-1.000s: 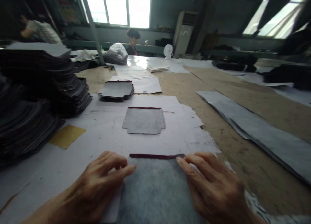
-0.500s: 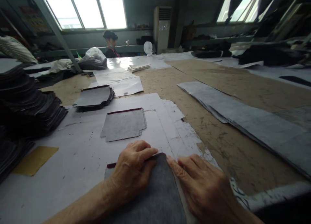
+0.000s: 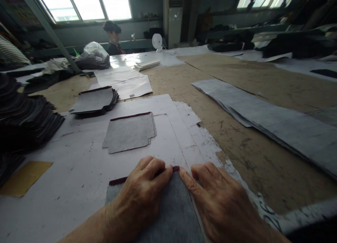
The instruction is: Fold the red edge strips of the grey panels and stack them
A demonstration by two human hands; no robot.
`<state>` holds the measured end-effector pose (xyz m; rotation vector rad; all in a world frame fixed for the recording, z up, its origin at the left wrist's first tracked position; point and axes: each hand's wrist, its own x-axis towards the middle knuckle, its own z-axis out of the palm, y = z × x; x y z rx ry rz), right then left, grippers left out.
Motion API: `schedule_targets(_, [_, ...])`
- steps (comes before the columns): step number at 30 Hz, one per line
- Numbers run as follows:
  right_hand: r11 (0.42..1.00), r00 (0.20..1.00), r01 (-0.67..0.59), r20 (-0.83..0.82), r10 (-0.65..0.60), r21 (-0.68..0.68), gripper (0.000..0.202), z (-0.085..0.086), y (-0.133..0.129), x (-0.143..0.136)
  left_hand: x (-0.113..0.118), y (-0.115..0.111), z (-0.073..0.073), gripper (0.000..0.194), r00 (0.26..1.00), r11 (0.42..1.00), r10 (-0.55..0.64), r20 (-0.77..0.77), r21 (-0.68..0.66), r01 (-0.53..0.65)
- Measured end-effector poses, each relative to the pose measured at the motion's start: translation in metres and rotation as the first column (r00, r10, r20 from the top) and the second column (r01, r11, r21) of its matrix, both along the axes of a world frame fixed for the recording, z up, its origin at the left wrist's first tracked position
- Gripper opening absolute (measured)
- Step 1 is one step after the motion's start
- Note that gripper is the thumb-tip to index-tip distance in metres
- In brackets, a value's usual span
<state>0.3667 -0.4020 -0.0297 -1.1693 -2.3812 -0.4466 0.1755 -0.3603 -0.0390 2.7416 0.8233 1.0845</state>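
Observation:
A grey fabric piece (image 3: 171, 208) with a dark red strip along its far edge lies in front of me, partly under my hands. My left hand (image 3: 144, 190) is closed at this edge, its thumb and curled fingers pinching the strip near the right corner. Against that same corner, the index finger of my right hand (image 3: 216, 194) presses down, with its other fingers curled; its thumb is hidden. Just beyond lies another grey piece (image 3: 130, 134), flat, its far edge also dark red.
White paper (image 3: 79, 176) with torn edges covers the brown tabletop (image 3: 237, 158). At left stand a small stack of grey pieces (image 3: 92, 100), a tall dark stack (image 3: 28, 120) and a yellow card (image 3: 25, 178). Long grey sheets (image 3: 263, 116) lie right. A person (image 3: 113, 39) is across the table.
The far edge at the right corner now shows its dark red strip between my hands, where grey showed before. My left thumb has moved up onto the edge. The view has tilted slightly.

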Motion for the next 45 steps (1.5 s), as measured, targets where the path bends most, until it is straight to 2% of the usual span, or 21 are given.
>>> schedule_targets(6, [1.0,0.999,-0.019,-0.034,0.02,0.017,0.037,0.002,0.001,-0.001,0.002,0.001,0.0,0.038,0.997,1.0,-0.015,-0.071,0.018,0.016])
schedule_targets(13, [1.0,0.968,-0.026,-0.25,0.025,0.0,0.029,-0.002,0.003,0.004,0.002,-0.002,0.002,0.043,0.983,0.999,0.006,-0.184,0.032,0.0])
schedule_targets(19, [1.0,0.976,0.02,-0.216,-0.024,-0.022,0.028,0.0,0.005,0.002,0.005,-0.001,0.003,0.057,0.947,0.997,0.077,-0.311,0.004,-0.079])
schedule_targets(21, [0.999,0.975,0.04,-0.219,-0.046,-0.035,0.027,0.001,0.005,0.002,0.005,-0.001,0.004,0.066,0.947,0.994,0.104,-0.303,-0.007,-0.111])
schedule_targets(23, [0.997,0.973,0.054,-0.223,-0.064,-0.048,0.026,0.002,0.005,0.003,0.003,-0.001,0.003,0.069,0.963,0.989,0.145,-0.229,-0.007,-0.151])
schedule_targets(27, [0.992,0.971,0.078,-0.217,-0.099,-0.103,0.026,0.006,0.006,0.005,-0.005,-0.003,0.003,0.044,0.966,0.964,0.256,-0.015,-0.064,-0.257])
schedule_targets(31, [0.985,0.958,0.043,-0.274,-0.089,-0.168,0.021,0.014,0.014,-0.002,-0.008,-0.006,0.007,0.023,0.947,0.925,0.319,-0.02,-0.212,-0.316])
schedule_targets(35, [0.964,0.963,-0.011,-0.263,-0.061,-0.265,0.02,0.02,0.027,-0.017,-0.006,-0.005,0.011,0.023,0.945,0.899,0.327,-0.019,-0.303,-0.317])
schedule_targets(40, [0.876,0.963,0.017,-0.227,-0.144,-0.482,0.009,0.029,0.04,-0.031,-0.006,-0.003,0.011,0.025,0.957,0.902,0.288,0.03,-0.345,-0.26])
schedule_targets(45, [0.832,0.962,-0.025,-0.241,-0.131,-0.554,0.014,0.031,0.042,-0.033,-0.009,-0.002,0.018,0.015,0.965,0.877,0.251,0.072,-0.439,-0.195])
